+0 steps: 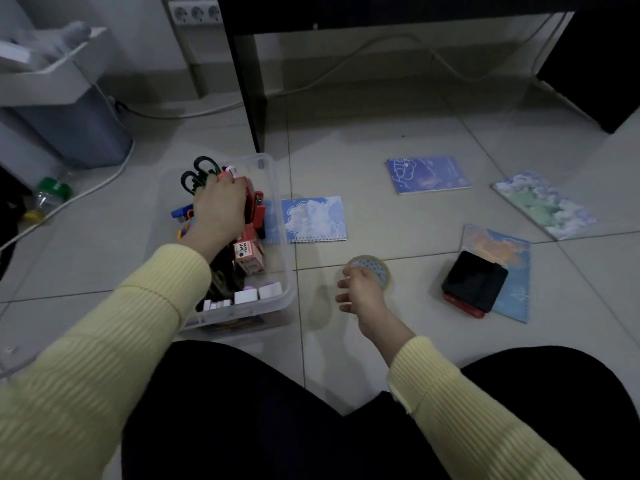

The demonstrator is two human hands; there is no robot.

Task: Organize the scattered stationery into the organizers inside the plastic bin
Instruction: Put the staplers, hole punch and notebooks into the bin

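Observation:
A clear plastic bin stands on the tiled floor, packed with stationery: black scissors, a red stapler, a refill ink box, white erasers. My left hand reaches into the bin, fingers closed on a small pink item at the far end. My right hand holds a roll of clear tape just above the floor, to the right of the bin. Several cloud-print notebooks lie scattered: one beside the bin, one farther back.
Another notebook lies far right; a fourth carries a black case. A black desk leg rises behind the bin. Cables run along the wall. A grey bin and a bottle sit left. My dark-clad knees fill the foreground.

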